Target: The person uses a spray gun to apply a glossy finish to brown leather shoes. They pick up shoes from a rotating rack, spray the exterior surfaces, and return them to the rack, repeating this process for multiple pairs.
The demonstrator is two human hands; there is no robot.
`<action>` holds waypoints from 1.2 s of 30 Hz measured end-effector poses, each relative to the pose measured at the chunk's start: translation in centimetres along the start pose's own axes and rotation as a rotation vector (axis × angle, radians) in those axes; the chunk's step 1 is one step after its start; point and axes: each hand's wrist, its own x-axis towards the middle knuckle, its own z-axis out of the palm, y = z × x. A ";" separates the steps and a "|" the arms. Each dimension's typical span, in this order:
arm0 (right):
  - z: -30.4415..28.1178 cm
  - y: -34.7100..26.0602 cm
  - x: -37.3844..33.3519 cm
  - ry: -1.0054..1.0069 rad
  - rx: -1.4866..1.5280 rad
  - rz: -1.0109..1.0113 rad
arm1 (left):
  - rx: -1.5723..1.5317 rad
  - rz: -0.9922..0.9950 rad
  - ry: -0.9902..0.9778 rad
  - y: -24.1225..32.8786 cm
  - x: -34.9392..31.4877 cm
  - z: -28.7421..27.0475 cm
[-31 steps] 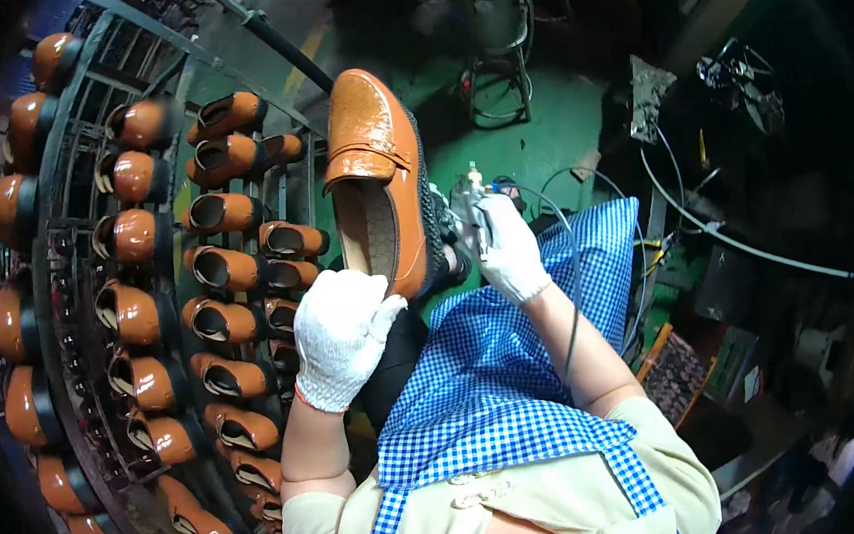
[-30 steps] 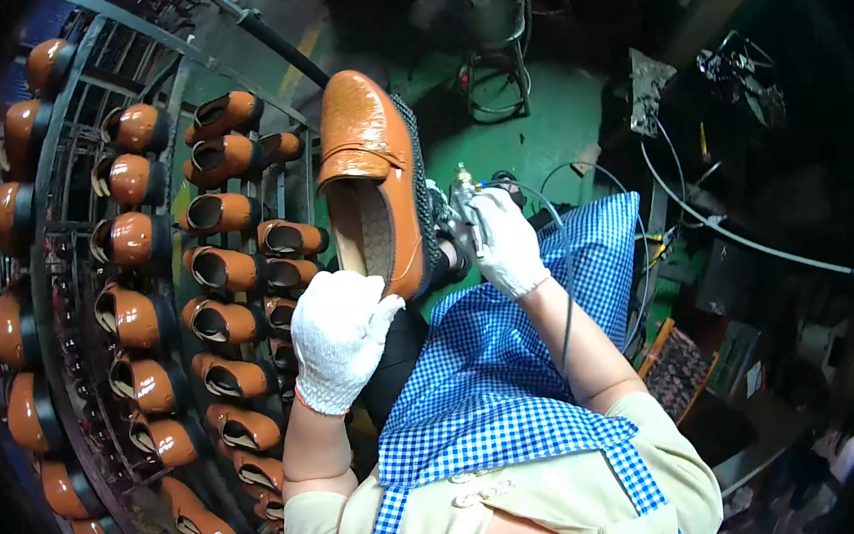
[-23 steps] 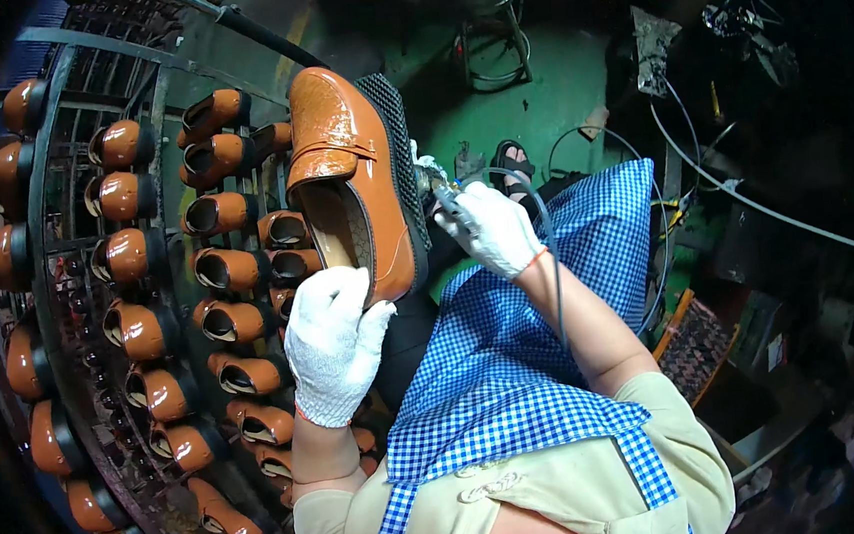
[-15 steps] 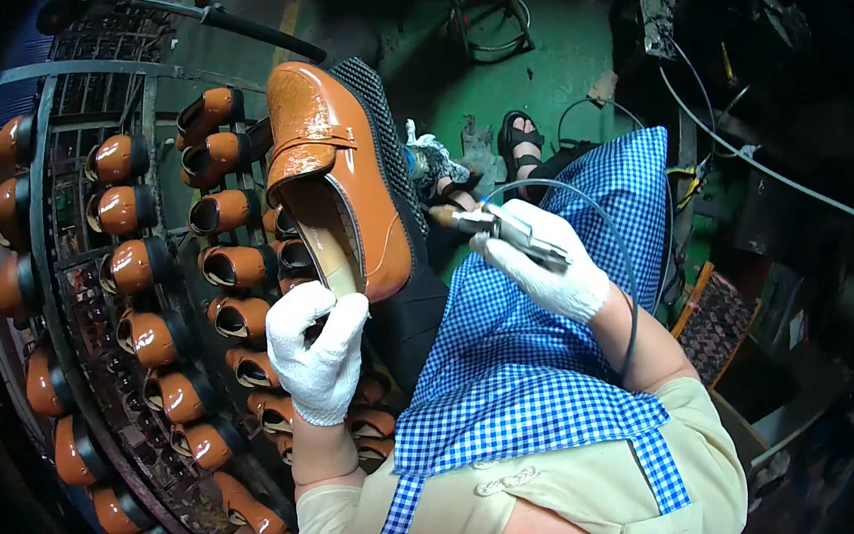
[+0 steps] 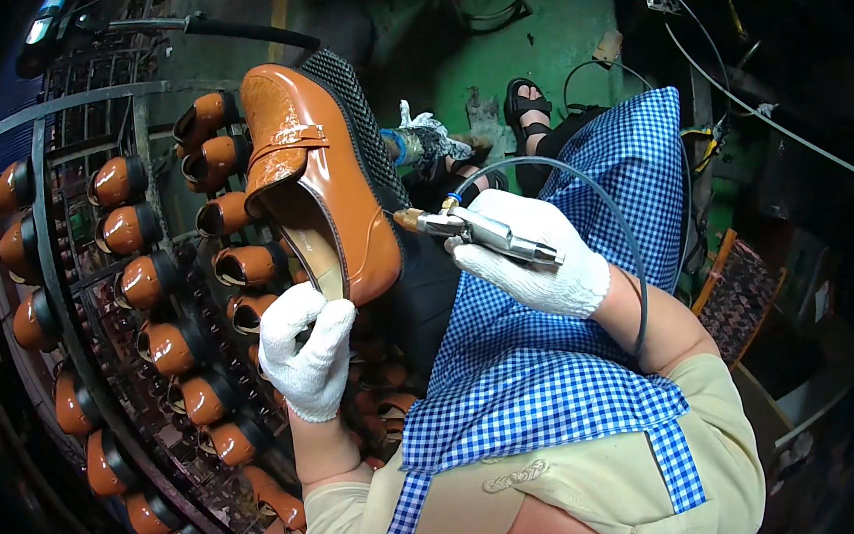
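Note:
A glossy brown loafer [image 5: 351, 188] with a dark sole hangs in front of me, toe pointing away and its opening turned left. My left hand [image 5: 306, 355], in a white knit glove, pinches it at the back of the heel, the fingertips at the opening's rim. In my right hand [image 5: 546, 250], gloved likewise, lies a small silver spray gun [image 5: 500, 233]. Its brownish tip points left at the loafer's side, close to the heel; whether it touches I cannot tell. A thin grey hose [image 5: 611, 214] loops from the gun's blue fitting over my right forearm.
On the left stands a metal rack [image 5: 50, 236] with rows of similar brown shoes [image 5: 145, 281]. A blue checked apron [image 5: 538, 399] covers my lap. Beyond are a green floor [image 5: 569, 30], a stool [image 5: 487, 6] and a pale cable [image 5: 772, 119]. A woven chair back [image 5: 740, 297] stands at right.
The loafer and my left hand have shifted slightly left. My right hand has turned the spray gun, bringing its tip left and nearer the loafer's heel. The view has also shifted a little.

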 end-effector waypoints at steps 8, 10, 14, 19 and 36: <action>-1.1 -2.3 0.0 -0.123 -0.042 0.133 | 0.117 0.191 -0.116 0.1 3.8 -1.7; -1.4 -2.6 -0.4 -0.137 -0.054 0.146 | 0.116 0.219 -0.148 0.0 4.6 -1.8; -1.7 -3.2 -1.3 -0.105 -0.017 0.165 | 0.125 0.258 -0.277 0.5 6.8 -2.3; -2.2 -3.6 -2.3 -0.040 -0.083 0.098 | 0.179 0.396 -0.312 0.8 9.7 -1.8; -4.1 -2.7 2.4 0.265 -0.338 0.069 | 0.149 0.290 -0.205 1.6 18.8 3.4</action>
